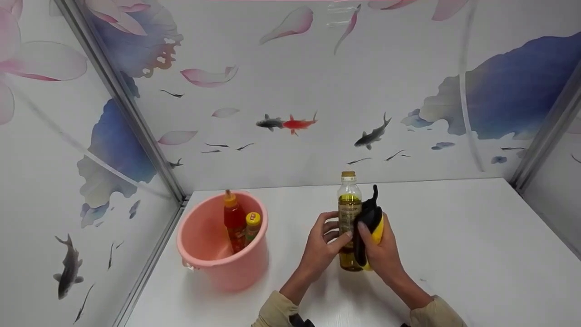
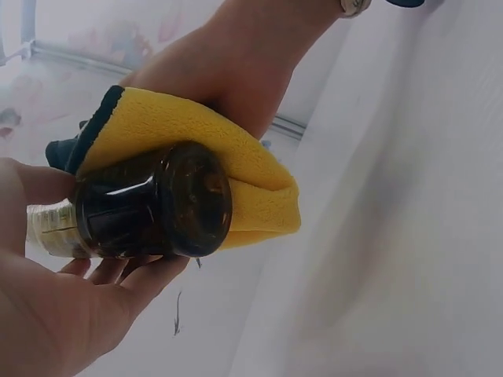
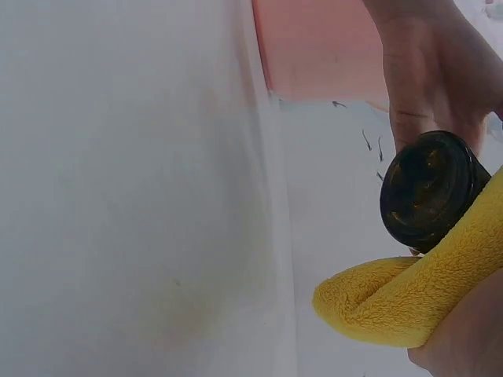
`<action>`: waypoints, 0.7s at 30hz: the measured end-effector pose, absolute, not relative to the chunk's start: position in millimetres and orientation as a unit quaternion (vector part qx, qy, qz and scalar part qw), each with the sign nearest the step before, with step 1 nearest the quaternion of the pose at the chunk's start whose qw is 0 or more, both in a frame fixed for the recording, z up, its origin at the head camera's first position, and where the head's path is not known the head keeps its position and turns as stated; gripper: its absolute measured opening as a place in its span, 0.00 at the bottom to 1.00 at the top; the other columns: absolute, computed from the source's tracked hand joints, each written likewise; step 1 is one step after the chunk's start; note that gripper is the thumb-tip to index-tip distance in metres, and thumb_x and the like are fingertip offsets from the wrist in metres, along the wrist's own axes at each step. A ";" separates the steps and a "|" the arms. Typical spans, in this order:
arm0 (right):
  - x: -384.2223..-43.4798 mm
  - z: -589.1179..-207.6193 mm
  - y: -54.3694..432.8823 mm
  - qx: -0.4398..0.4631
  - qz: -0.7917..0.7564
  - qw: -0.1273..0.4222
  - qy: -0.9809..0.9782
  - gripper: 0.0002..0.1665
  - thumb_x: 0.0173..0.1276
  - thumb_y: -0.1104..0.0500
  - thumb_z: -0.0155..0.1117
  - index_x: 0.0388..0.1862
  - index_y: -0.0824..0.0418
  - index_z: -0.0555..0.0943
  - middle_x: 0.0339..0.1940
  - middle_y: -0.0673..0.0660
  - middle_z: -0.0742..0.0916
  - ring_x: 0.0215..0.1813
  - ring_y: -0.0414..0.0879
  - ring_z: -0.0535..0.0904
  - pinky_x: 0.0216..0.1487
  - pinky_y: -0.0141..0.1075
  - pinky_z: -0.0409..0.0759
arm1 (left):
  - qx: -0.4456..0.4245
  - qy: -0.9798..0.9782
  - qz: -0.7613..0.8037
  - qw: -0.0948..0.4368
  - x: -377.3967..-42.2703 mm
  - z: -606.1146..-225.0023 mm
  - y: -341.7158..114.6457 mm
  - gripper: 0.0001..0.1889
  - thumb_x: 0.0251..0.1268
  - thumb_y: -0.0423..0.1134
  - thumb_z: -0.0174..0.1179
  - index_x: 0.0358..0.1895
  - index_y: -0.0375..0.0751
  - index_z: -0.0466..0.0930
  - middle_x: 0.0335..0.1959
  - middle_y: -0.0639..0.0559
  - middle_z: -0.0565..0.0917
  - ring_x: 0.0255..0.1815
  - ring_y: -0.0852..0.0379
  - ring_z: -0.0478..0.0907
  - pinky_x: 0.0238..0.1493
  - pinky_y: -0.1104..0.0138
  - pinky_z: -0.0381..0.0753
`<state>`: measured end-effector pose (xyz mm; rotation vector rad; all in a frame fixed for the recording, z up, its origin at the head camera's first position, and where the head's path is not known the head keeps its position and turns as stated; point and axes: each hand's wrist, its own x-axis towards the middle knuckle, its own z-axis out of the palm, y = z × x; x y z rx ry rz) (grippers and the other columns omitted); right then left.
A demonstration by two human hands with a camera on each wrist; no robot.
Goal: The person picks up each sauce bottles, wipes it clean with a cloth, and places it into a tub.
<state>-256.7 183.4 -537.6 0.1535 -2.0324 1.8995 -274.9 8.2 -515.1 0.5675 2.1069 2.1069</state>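
Observation:
A glass bottle of yellow-green oil [image 1: 348, 204] with a gold cap is held upright above the table, its base visible in both wrist views. My left hand [image 1: 320, 247] grips it from the left, fingers behind and thumb in front. In my right hand [image 1: 385, 252] is a folded cloth, yellow [image 2: 251, 196] on one side and black on the other, pressed against the bottle's right side. The right thumb lies over the cloth's black face. In the right wrist view, the yellow cloth [image 3: 393, 302] hides part of the bottle [image 3: 428, 188].
A pink bucket [image 1: 240, 274] stands on the white table [image 1: 463, 245] to the left. Inside it are a red sauce bottle [image 1: 234, 222] with an orange top and a small jar [image 1: 253, 222] with a yellow lid. Printed wall panels [image 1: 327, 91] enclose the back and sides.

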 end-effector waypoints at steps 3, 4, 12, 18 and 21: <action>-257.1 -534.7 186.6 0.046 0.669 0.176 -0.720 0.24 0.85 0.53 0.62 0.73 0.53 0.69 0.52 0.56 0.82 0.50 0.51 0.84 0.51 0.34 0.88 | 0.197 0.709 0.674 0.067 -273.4 -518.1 10.6 0.32 0.72 0.49 0.70 0.74 0.52 0.69 0.65 0.51 0.85 0.65 0.55 0.85 0.71 0.53 0.84; -257.4 -533.9 187.9 0.044 0.669 0.176 -0.720 0.24 0.85 0.53 0.62 0.74 0.53 0.69 0.53 0.57 0.82 0.50 0.51 0.83 0.51 0.35 0.88 | 0.199 0.712 0.670 0.070 -273.0 -519.3 11.5 0.31 0.71 0.48 0.71 0.73 0.51 0.69 0.64 0.51 0.85 0.66 0.55 0.85 0.72 0.52 0.83; -259.1 -527.7 195.1 0.044 0.674 0.185 -0.714 0.27 0.86 0.52 0.60 0.77 0.52 0.67 0.57 0.55 0.81 0.54 0.52 0.81 0.55 0.33 0.86 | 0.208 0.691 0.687 0.092 -270.2 -522.0 14.2 0.26 0.69 0.46 0.73 0.67 0.57 0.75 0.65 0.52 0.80 0.61 0.56 0.84 0.61 0.58 0.88; -257.7 -526.8 194.3 0.038 0.673 0.179 -0.717 0.27 0.86 0.50 0.60 0.77 0.52 0.66 0.56 0.55 0.80 0.54 0.52 0.81 0.55 0.33 0.86 | 0.214 0.692 0.682 0.099 -273.9 -520.4 8.5 0.28 0.68 0.45 0.76 0.68 0.58 0.77 0.64 0.54 0.83 0.60 0.55 0.85 0.59 0.60 0.89; -257.6 -528.0 192.8 0.040 0.670 0.177 -0.720 0.27 0.86 0.50 0.61 0.76 0.52 0.67 0.54 0.56 0.80 0.52 0.51 0.81 0.54 0.34 0.87 | 0.212 0.690 0.684 0.106 -276.8 -518.9 4.2 0.29 0.66 0.45 0.78 0.69 0.57 0.78 0.63 0.53 0.84 0.60 0.55 0.86 0.59 0.59 0.89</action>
